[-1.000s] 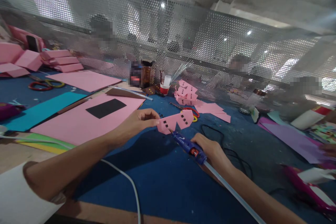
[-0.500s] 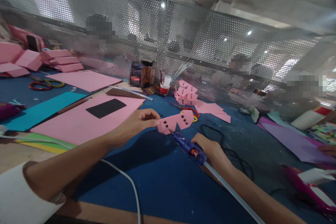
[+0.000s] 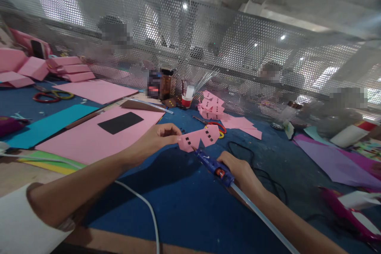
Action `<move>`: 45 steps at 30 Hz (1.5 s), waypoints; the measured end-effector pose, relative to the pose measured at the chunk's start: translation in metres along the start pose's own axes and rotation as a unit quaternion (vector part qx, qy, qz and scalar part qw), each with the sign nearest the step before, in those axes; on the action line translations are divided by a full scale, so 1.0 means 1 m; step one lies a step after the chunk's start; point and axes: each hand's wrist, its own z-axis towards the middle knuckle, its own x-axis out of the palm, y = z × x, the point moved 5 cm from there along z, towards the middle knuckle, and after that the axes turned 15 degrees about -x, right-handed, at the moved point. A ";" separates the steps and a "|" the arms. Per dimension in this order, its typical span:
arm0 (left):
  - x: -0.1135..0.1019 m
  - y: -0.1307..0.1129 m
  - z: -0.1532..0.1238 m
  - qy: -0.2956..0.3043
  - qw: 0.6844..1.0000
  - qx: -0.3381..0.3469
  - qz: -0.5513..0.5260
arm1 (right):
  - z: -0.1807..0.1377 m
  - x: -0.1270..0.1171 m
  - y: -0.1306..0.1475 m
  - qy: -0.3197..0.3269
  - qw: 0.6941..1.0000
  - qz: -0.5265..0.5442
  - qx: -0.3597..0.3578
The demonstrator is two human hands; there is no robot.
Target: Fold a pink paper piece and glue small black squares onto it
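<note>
Between thumb and fingers, my left hand (image 3: 162, 137) pinches the left end of a pink paper cutout (image 3: 195, 139). The cutout has a V-shaped notch in its lower edge and small black squares on both halves. My right hand (image 3: 238, 168) is wrapped round a blue glue gun (image 3: 212, 163) with a long clear glue stick (image 3: 263, 216) trailing from its back. The gun's nozzle is at the cutout's lower edge, left of the notch; whether it touches I cannot tell.
Red-and-yellow-handled scissors (image 3: 218, 126) lie behind the cutout, near a pile of similar pink pieces (image 3: 210, 105). A black rectangle (image 3: 120, 122) rests on pink sheets at left. A white cable (image 3: 145, 202) crosses the blue tabletop (image 3: 181, 214). Perforated metal screen (image 3: 226, 35) stands behind.
My hands, the cutout and the glue gun look unmoved. At the far right edge, another person's hand over the purple sheets has gone out of view.
</note>
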 end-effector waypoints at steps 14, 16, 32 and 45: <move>0.000 0.001 0.001 0.006 1.000 -0.009 0.002 | 0.000 -0.001 0.002 0.002 1.000 -0.008 -0.015; 0.000 0.001 0.001 0.004 1.000 -0.007 0.002 | 0.000 -0.001 0.002 0.001 1.000 -0.010 -0.013; 0.002 0.002 -0.001 0.006 1.000 -0.019 -0.003 | -0.001 0.000 0.002 0.000 1.000 -0.008 -0.001; 0.003 -0.004 -0.004 0.002 1.000 -0.024 -0.016 | 0.001 0.000 0.003 -0.010 0.999 -0.031 -0.008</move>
